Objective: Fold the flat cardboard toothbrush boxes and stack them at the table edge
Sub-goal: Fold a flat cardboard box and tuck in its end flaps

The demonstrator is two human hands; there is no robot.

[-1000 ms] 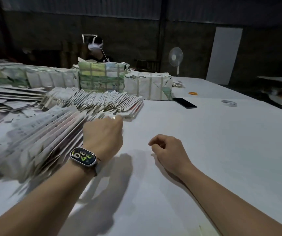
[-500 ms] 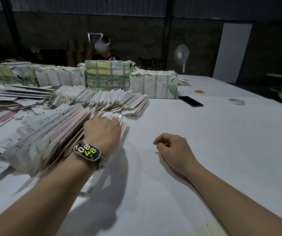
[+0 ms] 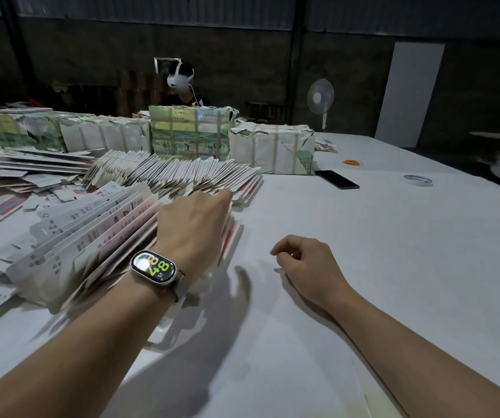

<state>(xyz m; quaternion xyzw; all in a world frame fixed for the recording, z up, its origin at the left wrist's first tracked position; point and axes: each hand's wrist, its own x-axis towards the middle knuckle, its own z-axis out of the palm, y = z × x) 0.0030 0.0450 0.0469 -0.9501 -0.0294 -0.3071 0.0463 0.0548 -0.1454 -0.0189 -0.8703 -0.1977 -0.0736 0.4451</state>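
My left hand [image 3: 193,224] rests on fanned flat toothbrush boxes [image 3: 92,227], grip hidden; right hand [image 3: 306,260] beside, loosely curled, empty. Nothing visibly folded yet.

White surface [image 3: 363,267]; white flat boxes [image 3: 92,230] with red edges and grey print beside the left hand [image 3: 194,224]; green-and-yellow patterned bundle [image 3: 188,134] beyond it; black phone [image 3: 337,179] and orange ring [image 3: 352,162] beyond the right hand [image 3: 309,263].

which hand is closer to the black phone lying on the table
Right. The right hand rests on bare table nearer the black phone; the left hand is at the fanned boxes, farther away.
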